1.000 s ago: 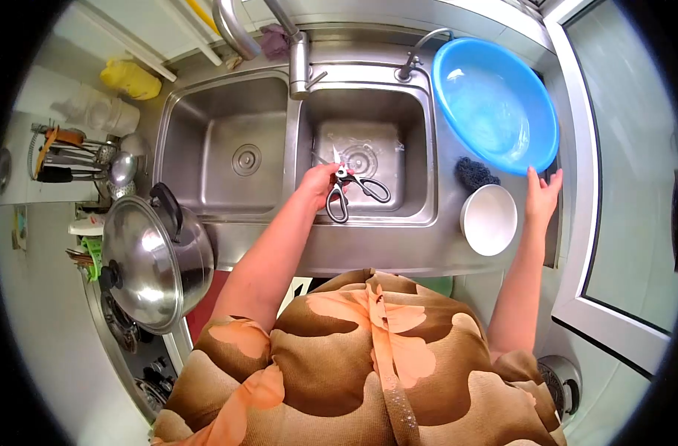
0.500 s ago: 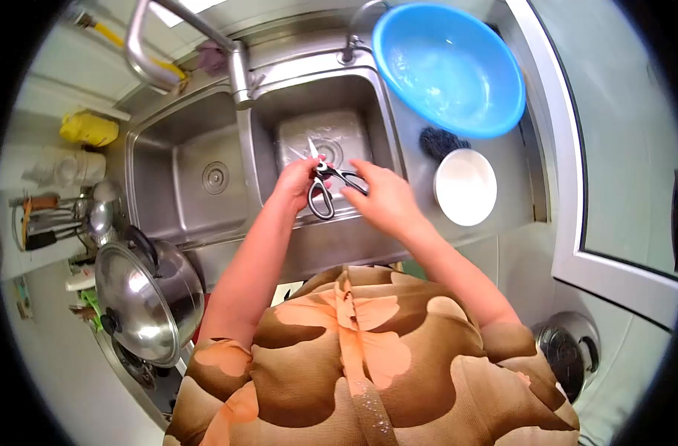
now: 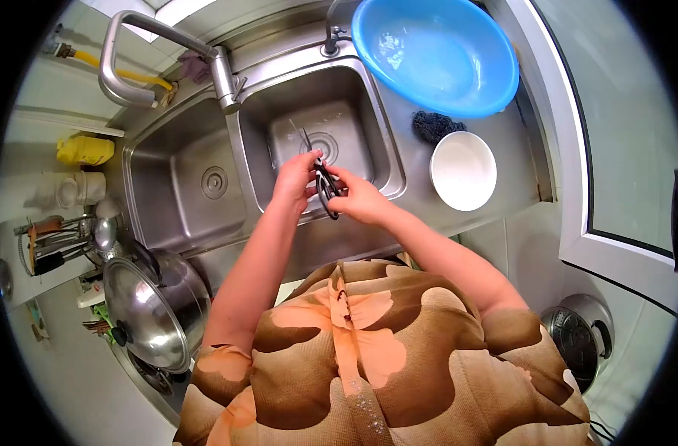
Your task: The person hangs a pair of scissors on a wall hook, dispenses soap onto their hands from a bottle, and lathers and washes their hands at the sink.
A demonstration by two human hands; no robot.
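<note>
Black-handled scissors [image 3: 326, 186] are held over the front edge of the right sink basin [image 3: 361, 111], blades pointing away from me. My left hand [image 3: 296, 178] is closed around them near the pivot, on their left side. From the right, my right hand [image 3: 357, 199] has its fingers closed on the handles. The two handle loops lie close together, and some fingertips are hidden behind the scissors.
The left basin [image 3: 182, 178] and tap [image 3: 223, 78] are left of the hands. On the right counter are a blue tub [image 3: 435, 56], a dark scrubber [image 3: 434, 126] and a white bowl [image 3: 464, 171]. A lidded steel pot [image 3: 149, 312] stands at lower left.
My right hand has come from the blue tub to the scissors and taken hold of the handles. The scissors, spread before, are now nearly closed. The view has shifted.
</note>
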